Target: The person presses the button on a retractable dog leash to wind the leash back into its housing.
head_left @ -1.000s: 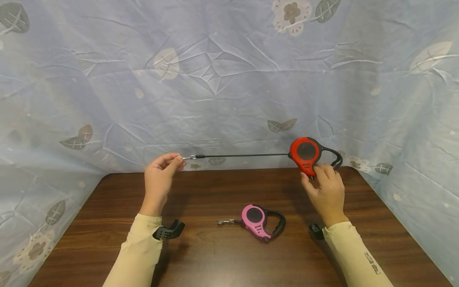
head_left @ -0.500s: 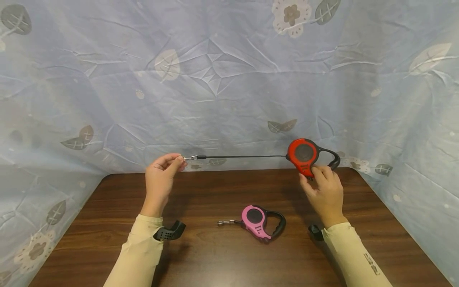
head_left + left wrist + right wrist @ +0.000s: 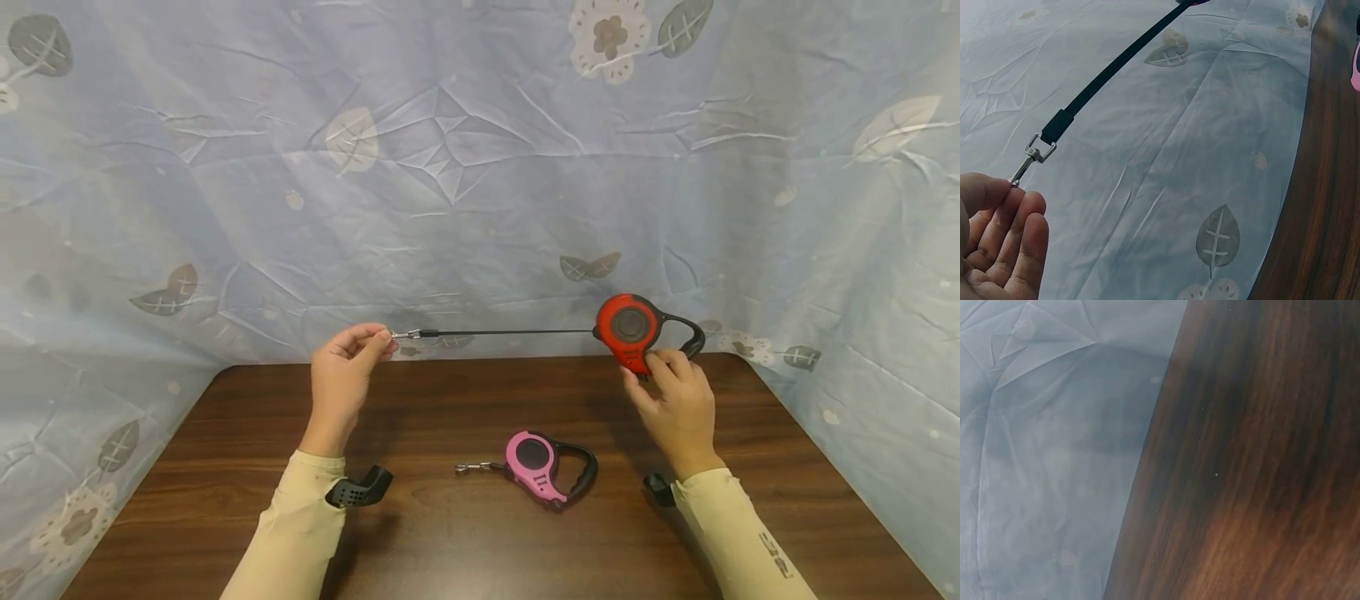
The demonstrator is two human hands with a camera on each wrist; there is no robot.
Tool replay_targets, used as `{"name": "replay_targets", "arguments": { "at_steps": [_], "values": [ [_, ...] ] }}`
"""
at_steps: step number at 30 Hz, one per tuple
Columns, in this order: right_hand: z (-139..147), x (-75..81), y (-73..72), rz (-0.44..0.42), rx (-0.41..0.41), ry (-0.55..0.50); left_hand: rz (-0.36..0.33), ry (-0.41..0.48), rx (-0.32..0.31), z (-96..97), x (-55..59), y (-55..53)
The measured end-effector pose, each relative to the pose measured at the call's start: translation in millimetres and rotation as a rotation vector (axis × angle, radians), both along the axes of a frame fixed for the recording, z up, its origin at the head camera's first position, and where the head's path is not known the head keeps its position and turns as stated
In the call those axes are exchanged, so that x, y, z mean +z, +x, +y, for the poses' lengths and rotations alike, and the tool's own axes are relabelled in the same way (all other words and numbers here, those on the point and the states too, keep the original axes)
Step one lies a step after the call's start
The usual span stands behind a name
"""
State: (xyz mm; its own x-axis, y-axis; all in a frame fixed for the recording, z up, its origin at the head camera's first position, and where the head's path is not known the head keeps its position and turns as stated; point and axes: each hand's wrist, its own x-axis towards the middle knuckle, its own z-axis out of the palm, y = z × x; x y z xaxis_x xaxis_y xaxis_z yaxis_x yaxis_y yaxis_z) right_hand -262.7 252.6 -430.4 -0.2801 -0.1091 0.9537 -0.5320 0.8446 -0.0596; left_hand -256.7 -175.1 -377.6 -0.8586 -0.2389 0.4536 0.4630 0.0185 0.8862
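Observation:
A red retractable dog leash (image 3: 619, 327) with a black loop handle is held up over the table's back edge by my right hand (image 3: 678, 408), whose thumb and fingers pinch its lower end. From its left side a black strap (image 3: 510, 332) runs straight across to a metal snap hook (image 3: 407, 335). My left hand (image 3: 345, 375) pinches the end of that hook between thumb and forefinger. In the left wrist view the hook (image 3: 1025, 166) shows its swivel, with the left hand's other fingers (image 3: 1032, 247) loosely curled. The right wrist view shows neither hand nor leash.
A pink retractable leash (image 3: 531, 475) with a black handle lies on the brown wood table (image 3: 450, 550), its metal clip (image 3: 472, 467) pointing left. A pale blue patterned cloth (image 3: 480, 208) hangs behind and beside the table. Each wrist bears a black strap mount (image 3: 360, 487).
The red leash has come slightly left and down with my right hand. My left hand has shifted a little right, so the strap between them is somewhat shorter. The pink leash stays put.

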Motion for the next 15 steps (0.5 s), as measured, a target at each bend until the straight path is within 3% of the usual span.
{"name": "replay_targets", "arguments": {
  "at_steps": [15],
  "values": [
    [-5.3,-1.6,0.7,-0.027,0.011,0.012,-0.006,-0.028,-0.003,5.2,-0.5,2.2]
  ]
}}
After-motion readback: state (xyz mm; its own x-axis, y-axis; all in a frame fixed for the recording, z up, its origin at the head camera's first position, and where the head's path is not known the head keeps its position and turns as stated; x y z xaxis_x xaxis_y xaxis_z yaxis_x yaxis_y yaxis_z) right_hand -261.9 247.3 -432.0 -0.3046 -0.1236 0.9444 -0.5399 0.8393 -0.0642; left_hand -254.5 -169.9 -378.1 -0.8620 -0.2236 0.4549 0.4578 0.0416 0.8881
